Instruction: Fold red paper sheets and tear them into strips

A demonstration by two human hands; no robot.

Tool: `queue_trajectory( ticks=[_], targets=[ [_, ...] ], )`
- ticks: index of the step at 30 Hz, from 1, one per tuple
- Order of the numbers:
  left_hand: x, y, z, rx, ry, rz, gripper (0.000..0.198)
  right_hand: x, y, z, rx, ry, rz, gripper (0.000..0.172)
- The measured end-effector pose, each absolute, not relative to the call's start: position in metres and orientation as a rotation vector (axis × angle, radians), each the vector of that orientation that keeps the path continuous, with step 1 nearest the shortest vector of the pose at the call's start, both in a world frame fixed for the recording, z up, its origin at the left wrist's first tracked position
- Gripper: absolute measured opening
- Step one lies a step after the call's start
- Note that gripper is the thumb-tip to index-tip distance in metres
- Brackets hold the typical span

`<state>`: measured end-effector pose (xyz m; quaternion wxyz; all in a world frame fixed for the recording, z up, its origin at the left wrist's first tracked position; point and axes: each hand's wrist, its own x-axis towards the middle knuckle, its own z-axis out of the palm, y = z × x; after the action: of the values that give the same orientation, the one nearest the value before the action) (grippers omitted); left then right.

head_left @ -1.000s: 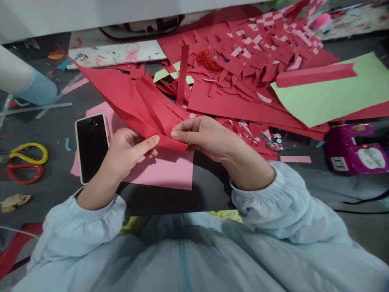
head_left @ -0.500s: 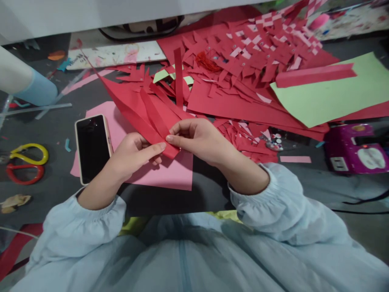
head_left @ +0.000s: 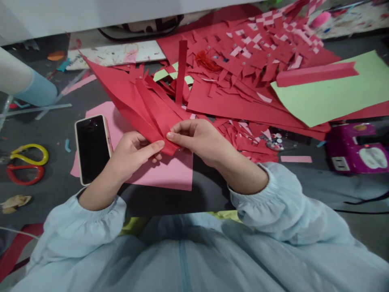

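Between my hands is a piece of red paper cut into strips, its far end fanning up to the left. My left hand pinches its near end, thumb on top and fingers underneath. Right beside that, my right hand pinches the paper between thumb and forefinger; the fingertips' undersides are hidden. One narrow red strip sticks up away from the rest. Beneath the hands lies a pink sheet, partly covered by a phone with a dark screen.
Scissors with yellow and red handles lie at the left, below a white and blue cylinder. Woven red paper pieces and scraps fill the back. A green sheet and a purple device are at the right.
The red paper's far end has swung a little to the left and lifted, and its near end has shifted slightly left. Both hands keep their pinch, almost in place.
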<state>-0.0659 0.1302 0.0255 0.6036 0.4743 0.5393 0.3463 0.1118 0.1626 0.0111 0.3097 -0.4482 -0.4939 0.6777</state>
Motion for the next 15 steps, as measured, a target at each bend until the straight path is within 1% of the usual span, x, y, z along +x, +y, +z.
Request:
queue_trajectory(
  ticks=[6, 15],
  targets=[
    [-0.0662, 0.1300, 0.0258, 1.136, 1.276, 0.819, 0.019, 0.1178, 0.1648, 0.0113, -1.197, -1.337, 1.902, 0.036],
    [-0.0663, 0.1306, 0.0261, 1.195, 1.293, 0.853, 0.017, 0.1121, 0.1609, 0.0033, -1.097, -1.065, 1.961, 0.034]
  ],
)
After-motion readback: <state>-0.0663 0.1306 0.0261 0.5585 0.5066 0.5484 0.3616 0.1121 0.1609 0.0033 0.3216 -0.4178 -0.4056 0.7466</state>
